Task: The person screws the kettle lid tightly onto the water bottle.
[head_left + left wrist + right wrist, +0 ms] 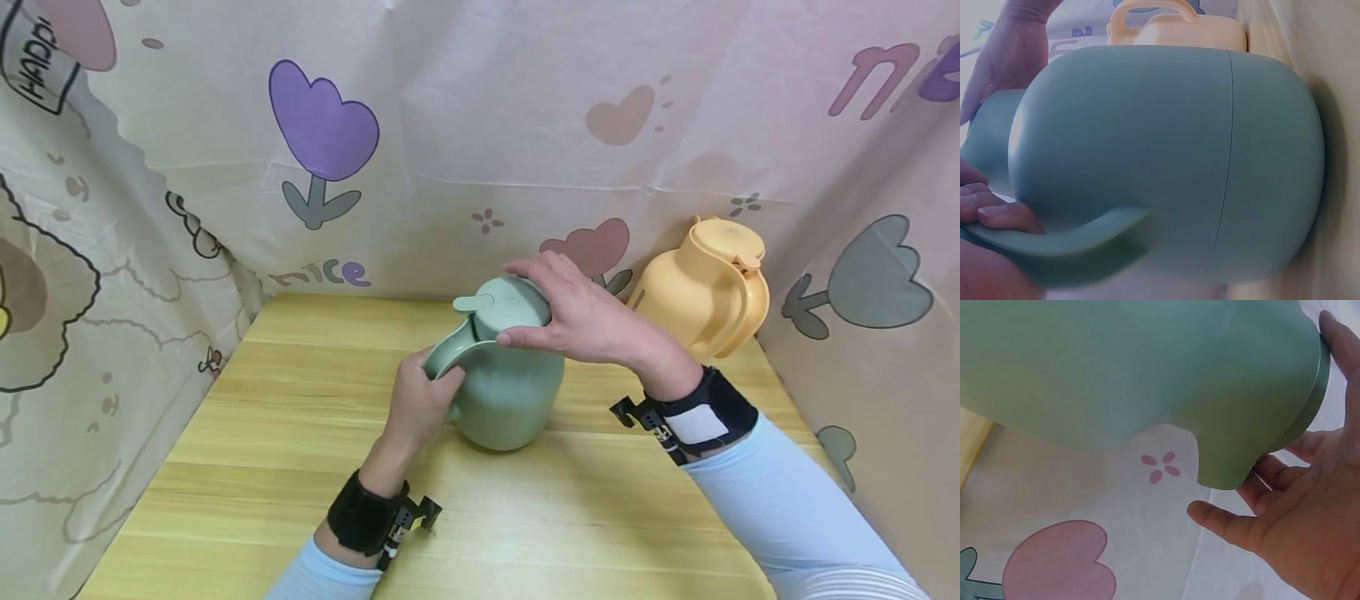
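Observation:
A green thermal jug (510,400) stands upright on the wooden table, its handle (1079,240) toward my left side. My left hand (420,400) grips that handle, thumb on the near side. At the top sits a round green lid (516,304) with a small tab (471,303) pointing left. My right hand (588,321) spans the lid from the right, thumb on its near edge and fingers on the far edge. In the right wrist view, fingers reach behind the lid rim (1317,394) near the spout (1222,469), while one finger sticks out apart from the jug.
A yellow jug (697,287) of similar shape stands at the back right, its handle facing front right. A printed cloth (465,108) hangs behind the wooden table (300,467) and along both sides. Each wrist carries a black strap with a small camera mount.

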Demonstrator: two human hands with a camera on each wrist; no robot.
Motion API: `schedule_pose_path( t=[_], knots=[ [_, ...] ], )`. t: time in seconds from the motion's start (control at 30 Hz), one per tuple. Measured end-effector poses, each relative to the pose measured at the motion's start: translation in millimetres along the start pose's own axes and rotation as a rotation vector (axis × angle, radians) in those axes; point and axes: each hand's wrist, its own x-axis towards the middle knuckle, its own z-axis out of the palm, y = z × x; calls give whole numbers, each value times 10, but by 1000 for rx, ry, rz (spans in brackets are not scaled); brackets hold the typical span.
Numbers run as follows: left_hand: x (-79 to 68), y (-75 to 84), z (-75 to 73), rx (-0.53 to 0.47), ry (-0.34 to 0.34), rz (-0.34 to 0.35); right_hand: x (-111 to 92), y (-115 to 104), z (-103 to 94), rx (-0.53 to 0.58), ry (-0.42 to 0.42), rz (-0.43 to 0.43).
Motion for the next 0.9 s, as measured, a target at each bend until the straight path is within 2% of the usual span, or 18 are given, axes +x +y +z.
schedule_pose_path(
  t=[0.37,0.67,0.9],
  knots=[
    [-9,-7,-2,-5,3,-12,-18,-40,-44,32,-46,-50],
    [-6,-26,6,6,10,1,-10,-22,26,-11,17,-11],
    [-2,-28,11,11,14,10,-11,1,39,-16,26,-29]
  ],
)
